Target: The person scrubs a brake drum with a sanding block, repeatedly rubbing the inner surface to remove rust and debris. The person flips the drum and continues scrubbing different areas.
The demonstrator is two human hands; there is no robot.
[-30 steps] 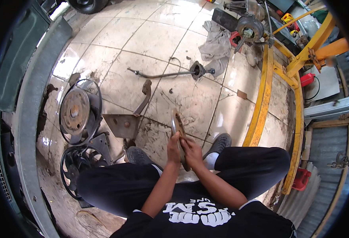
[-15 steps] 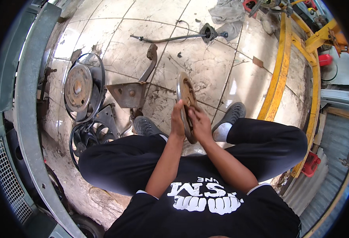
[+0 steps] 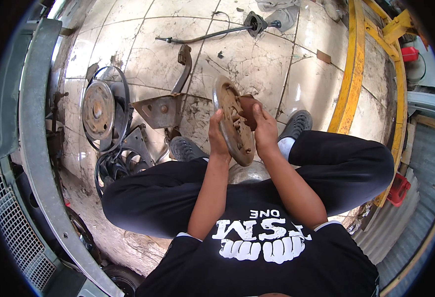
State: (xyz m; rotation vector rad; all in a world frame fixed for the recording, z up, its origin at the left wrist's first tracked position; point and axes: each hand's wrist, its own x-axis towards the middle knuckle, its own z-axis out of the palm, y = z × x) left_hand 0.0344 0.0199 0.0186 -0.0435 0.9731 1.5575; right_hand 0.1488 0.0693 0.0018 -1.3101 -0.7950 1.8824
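We logged one rusty disc [image 3: 231, 123] right of the metal bracket [image 3: 160, 113], tipped on edge. The left hand [image 3: 218, 137] was clamped on its rim, likely to steady it and keep its face toward the right hand [image 3: 266, 131], which gripped one brown sheet [image 3: 248, 110] under its thumb (rough paper maybe, we couldn't tell). Counts: two hands, one bracket, one round plate [image 3: 97, 110] left of the bracket, one lever [image 3: 212, 34] beyond it, two shoes [image 3: 297, 124] nearer us.
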